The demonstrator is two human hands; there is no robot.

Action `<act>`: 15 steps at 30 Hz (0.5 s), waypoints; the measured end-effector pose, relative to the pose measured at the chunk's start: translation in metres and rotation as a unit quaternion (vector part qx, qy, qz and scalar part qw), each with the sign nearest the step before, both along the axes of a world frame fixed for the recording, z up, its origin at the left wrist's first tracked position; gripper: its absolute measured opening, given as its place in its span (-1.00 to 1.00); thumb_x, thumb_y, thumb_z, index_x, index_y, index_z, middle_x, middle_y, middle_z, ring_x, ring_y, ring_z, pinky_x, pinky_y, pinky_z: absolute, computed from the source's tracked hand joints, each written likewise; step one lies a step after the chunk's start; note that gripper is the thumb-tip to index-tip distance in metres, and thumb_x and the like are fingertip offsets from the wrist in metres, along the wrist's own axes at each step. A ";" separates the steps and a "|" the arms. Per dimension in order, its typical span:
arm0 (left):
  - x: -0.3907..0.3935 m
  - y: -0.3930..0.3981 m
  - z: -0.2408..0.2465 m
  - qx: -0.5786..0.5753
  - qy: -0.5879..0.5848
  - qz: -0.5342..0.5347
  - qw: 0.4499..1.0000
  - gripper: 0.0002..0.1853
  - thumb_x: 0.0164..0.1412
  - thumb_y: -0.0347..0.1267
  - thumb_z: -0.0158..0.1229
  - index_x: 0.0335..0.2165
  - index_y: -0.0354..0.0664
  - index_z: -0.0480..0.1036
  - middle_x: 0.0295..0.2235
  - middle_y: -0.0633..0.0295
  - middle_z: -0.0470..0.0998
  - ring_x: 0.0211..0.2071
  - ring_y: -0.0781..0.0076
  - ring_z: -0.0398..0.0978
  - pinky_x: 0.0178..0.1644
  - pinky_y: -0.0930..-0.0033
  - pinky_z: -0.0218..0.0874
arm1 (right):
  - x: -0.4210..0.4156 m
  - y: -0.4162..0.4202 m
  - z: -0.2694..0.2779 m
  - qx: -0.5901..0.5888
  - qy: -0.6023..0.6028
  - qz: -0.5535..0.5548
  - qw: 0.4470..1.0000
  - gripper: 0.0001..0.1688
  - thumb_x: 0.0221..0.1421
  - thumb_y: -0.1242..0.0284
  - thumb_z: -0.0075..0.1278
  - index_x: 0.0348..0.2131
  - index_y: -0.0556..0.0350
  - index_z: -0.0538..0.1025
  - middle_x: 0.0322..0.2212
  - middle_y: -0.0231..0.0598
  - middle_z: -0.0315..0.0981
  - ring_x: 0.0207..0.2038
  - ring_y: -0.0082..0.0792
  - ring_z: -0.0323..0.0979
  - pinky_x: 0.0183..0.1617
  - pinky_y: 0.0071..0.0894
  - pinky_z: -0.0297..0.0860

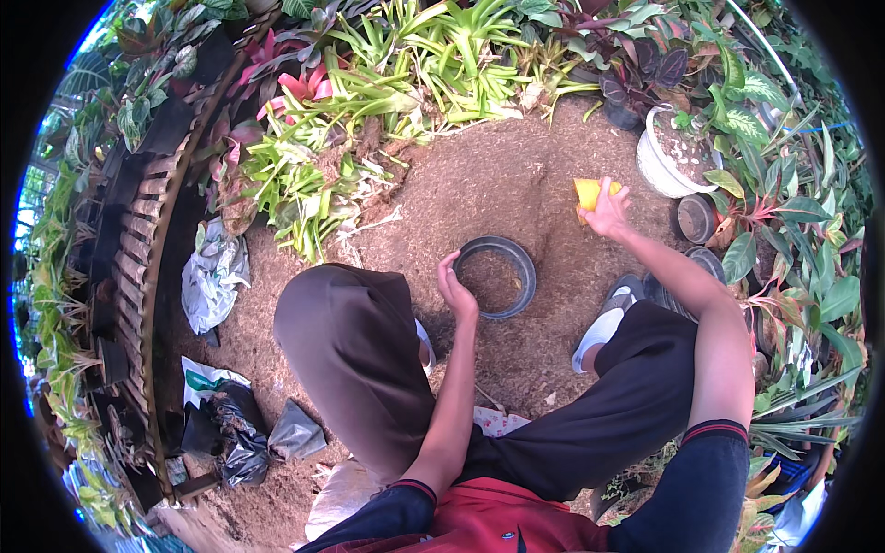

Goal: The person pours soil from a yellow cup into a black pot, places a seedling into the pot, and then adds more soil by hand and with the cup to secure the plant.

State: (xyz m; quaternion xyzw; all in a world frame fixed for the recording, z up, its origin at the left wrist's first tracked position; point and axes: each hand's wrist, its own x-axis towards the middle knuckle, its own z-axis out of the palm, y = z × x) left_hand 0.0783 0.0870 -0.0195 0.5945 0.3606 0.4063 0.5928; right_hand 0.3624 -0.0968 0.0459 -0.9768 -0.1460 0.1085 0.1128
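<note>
My left hand rests against the left side of a round black plastic plant pot, fingers up along its rim. Brown soil or potting mix shows inside the pot, which stands on the ground between my feet. Off to the right, my right hand grips a yellow plastic cup or scoop low over the brown potting mix. My palm and fingers hide part of the yellow piece, and I cannot tell what it contains.
Uprooted green plants lie heaped at the back. A white pot and small black pots stand at right among leafy plants. At left are a slatted wooden rack, a crumpled plastic bag and black bags.
</note>
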 end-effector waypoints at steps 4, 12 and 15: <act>0.001 -0.001 0.000 -0.006 -0.004 0.002 1.000 -0.59 0.25 -0.41 -0.27 -0.12 -0.33 0.48 -0.09 0.08 0.52 0.06 0.26 0.38 0.26 0.25 0.03 | -0.007 0.003 -0.004 0.004 0.015 -0.017 1.000 0.01 -0.11 0.12 0.33 0.12 -0.10 0.02 0.02 0.31 -0.03 0.09 0.39 0.11 0.20 0.29 0.11; 0.008 -0.006 0.000 -0.020 -0.024 -0.008 0.999 -0.59 0.25 -0.40 -0.27 -0.12 -0.34 0.47 -0.09 0.08 0.52 0.07 0.26 0.38 0.26 0.25 0.03 | 0.008 -0.013 -0.008 0.138 0.144 -0.122 0.972 0.06 -0.15 -0.01 0.32 0.09 -0.10 -0.02 0.12 0.41 -0.09 0.14 0.23 0.13 0.15 0.13 0.24; -0.004 0.003 -0.005 -0.015 -0.014 0.004 1.000 -0.59 0.25 -0.40 -0.27 -0.13 -0.34 0.47 -0.09 0.08 0.52 0.07 0.26 0.38 0.26 0.25 0.03 | -0.006 0.001 0.013 0.182 0.236 -0.140 0.944 0.06 -0.13 -0.02 0.29 0.09 -0.10 -0.04 0.15 0.36 -0.08 0.15 0.16 0.15 0.11 0.01 0.29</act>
